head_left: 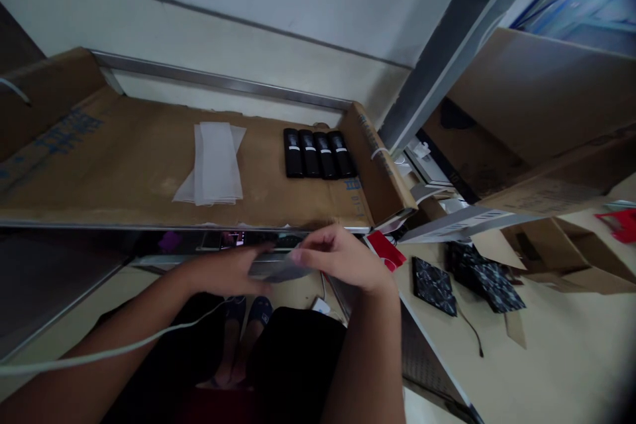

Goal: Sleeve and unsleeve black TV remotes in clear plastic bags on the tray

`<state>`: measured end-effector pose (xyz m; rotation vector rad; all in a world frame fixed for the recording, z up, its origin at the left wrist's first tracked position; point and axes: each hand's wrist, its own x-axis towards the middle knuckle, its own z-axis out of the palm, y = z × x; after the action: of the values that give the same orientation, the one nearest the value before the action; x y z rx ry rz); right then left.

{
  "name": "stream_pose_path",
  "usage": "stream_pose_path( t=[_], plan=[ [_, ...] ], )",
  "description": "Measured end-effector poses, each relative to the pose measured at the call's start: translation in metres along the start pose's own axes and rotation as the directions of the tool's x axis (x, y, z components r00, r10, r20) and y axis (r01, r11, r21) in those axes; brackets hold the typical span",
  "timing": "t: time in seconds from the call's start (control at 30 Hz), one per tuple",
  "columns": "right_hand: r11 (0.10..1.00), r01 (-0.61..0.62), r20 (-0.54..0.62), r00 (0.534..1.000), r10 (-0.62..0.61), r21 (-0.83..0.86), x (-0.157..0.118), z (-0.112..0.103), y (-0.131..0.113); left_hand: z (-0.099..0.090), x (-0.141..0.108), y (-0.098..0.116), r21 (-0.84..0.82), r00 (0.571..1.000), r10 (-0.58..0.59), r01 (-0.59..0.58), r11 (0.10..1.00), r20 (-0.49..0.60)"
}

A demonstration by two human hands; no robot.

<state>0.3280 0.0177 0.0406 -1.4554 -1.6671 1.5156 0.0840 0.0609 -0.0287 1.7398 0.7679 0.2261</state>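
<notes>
Below the front edge of the cardboard-lined shelf (149, 212), both hands meet around a blurred, greyish flat item (285, 267). My right hand (342, 257) has its fingers bent and pinches the item's right side. At the item's left end is my left hand (238, 269), smeared by motion, so its grip is unclear. A stack of whitish, translucent sleeves (216, 162) lies fanned out on the cardboard. Several black oblong devices (318, 154) with small white labels stand in a row at the shelf's right end.
A white cable (109, 350) runs across my left forearm. Cardboard flaps (380, 165) border the shelf's ends. To the right are a metal post (454, 40), an open carton (566, 255), a red item (386, 250) and black patterned pads (434, 285) on the floor.
</notes>
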Motion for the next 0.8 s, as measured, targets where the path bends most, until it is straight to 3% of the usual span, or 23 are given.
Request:
stream_pose_path(
  t=[0.1,0.2,0.43,0.53,0.63,0.8],
  plan=[
    [1.000,0.009,0.104,0.995,-0.010,0.010,-0.002,0.003,-0.001,0.021,0.006,0.030,-0.146,0.983,0.119,-0.098,0.984,0.139],
    [0.998,0.010,0.131,0.991,-0.003,-0.055,-0.002,0.006,-0.003,0.036,0.019,0.038,-0.390,0.977,0.198,-0.152,0.908,0.080],
    [0.979,0.064,0.009,0.998,-0.064,-0.194,-0.008,0.009,-0.011,0.044,0.030,0.031,-0.643,0.975,0.186,-0.068,0.763,0.118],
    [0.944,0.149,-0.069,0.982,-0.176,-0.296,-0.008,0.011,-0.018,0.044,0.029,0.032,-0.670,0.972,0.195,-0.057,0.740,0.133],
    [0.895,0.205,-0.095,0.960,-0.262,-0.397,-0.007,0.015,-0.025,0.046,0.027,0.032,-0.725,0.982,0.171,-0.062,0.686,0.078],
    [0.895,0.190,-0.090,0.965,-0.245,-0.403,-0.006,0.021,-0.030,0.049,0.022,0.035,-0.811,0.996,0.084,-0.066,0.581,-0.021]
  ],
)
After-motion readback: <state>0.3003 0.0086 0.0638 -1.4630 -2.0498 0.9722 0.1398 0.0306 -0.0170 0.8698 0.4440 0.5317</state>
